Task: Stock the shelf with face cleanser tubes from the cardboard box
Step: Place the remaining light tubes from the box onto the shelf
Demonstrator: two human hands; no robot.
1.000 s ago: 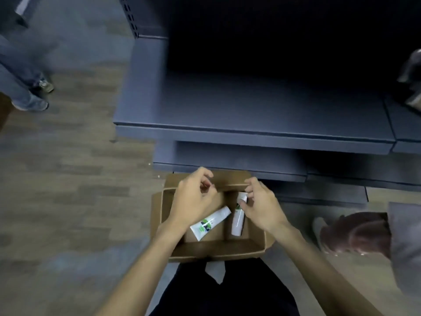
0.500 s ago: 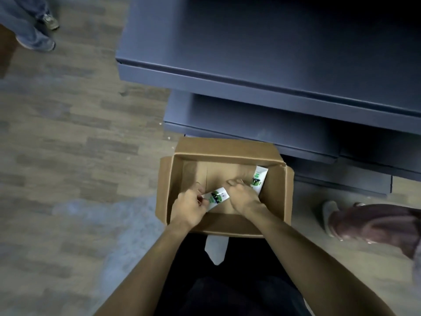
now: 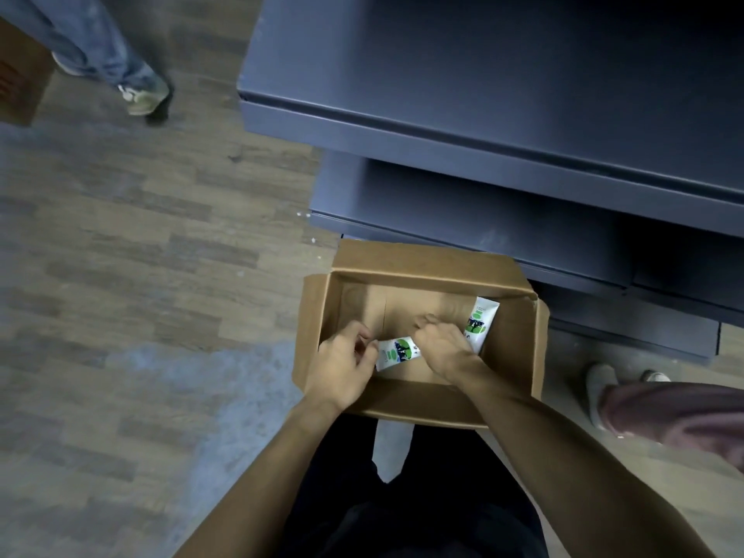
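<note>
Honestly, both your hands are down in the cardboard box (image 3: 418,404) | left hand (image 3: 342,366) pinches one end of a cleanser tube (image 3: 396,352), right hand (image 3: 445,348) curls round the other | second tube (image 3: 479,322) leans on the box wall, untouched | risk: a one-end grip lets the slick tube slip on the lift to the shelf (image 3: 483,114)

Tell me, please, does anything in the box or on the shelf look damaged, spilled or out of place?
Nothing stands out. The cardboard box looks whole, and two face cleanser tubes lie inside: one between the left hand and the right hand, one leaning against the right wall. The shelf shows no spill.
</note>
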